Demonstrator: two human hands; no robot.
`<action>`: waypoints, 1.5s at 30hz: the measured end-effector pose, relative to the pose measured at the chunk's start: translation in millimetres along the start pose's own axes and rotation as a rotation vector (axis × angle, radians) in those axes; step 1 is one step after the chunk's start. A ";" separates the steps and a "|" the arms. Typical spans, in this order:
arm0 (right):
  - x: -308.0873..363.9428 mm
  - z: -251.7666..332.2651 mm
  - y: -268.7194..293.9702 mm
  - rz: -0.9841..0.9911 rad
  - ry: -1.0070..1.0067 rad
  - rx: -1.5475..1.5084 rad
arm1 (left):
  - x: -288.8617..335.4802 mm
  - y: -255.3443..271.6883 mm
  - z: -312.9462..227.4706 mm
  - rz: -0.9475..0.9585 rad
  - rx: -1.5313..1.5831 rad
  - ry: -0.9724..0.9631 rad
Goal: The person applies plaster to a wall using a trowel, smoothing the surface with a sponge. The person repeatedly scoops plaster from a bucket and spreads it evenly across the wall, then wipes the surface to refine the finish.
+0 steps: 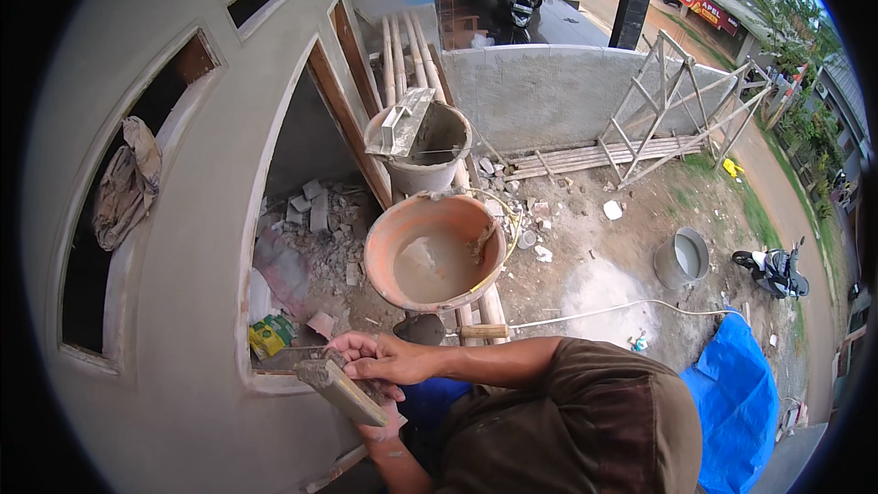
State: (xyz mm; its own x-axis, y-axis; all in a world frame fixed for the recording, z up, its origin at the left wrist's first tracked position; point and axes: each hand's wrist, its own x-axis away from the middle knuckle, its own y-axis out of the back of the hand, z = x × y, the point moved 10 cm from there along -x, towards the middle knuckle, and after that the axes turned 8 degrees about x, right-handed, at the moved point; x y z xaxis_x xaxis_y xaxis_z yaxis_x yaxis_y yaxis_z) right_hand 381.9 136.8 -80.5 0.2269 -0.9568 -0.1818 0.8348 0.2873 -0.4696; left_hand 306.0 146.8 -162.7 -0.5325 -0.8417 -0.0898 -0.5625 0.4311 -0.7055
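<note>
A flat pale plastering float (pixel 352 396), smeared with wet mortar at its far end, is held tilted beside the wall opening. My left hand (pixel 389 416) is closed round it from below, mostly hidden behind it. Above, my right hand (pixel 393 359) is closed with its fingers bent at the float's upper side; a thin dark edge juts out past them, too slight to name. Just beyond my right forearm lies a trowel (pixel 476 331) with a wooden handle and a mortar-grey blade. An orange tub (pixel 380 270) holding grey wet mix stands past the trowel.
A mortar-coated bucket (pixel 421 178) carries another float (pixel 407 123) across its rim. Bamboo poles (pixel 409 55) run beneath the tubs. Rubble (pixel 315 206) lies inside the doorway. To the right are a grey bucket (pixel 681 258), a blue tarp (pixel 732 402) and a wooden trestle (pixel 658 110).
</note>
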 end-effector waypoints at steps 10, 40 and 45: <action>4.5 -21.7 -30.4 0.298 -0.092 -0.018 | 29.8 -21.8 -5.1 0.213 0.399 0.146; -76.9 34.2 -414.9 1.037 0.788 0.695 | 363.5 108.7 -119.6 -0.653 0.174 -0.967; -80.9 29.1 -540.1 0.961 1.028 1.206 | 448.8 156.6 -106.6 -0.950 0.427 -1.105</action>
State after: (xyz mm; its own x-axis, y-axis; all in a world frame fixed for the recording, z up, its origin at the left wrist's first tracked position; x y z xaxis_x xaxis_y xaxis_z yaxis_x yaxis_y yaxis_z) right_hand -72.7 57.7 213.1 0.8097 0.0291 -0.5861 0.5857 0.0230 0.8102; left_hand -88.6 -128.8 -238.6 0.7469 -0.6422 0.1724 -0.0909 -0.3554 -0.9303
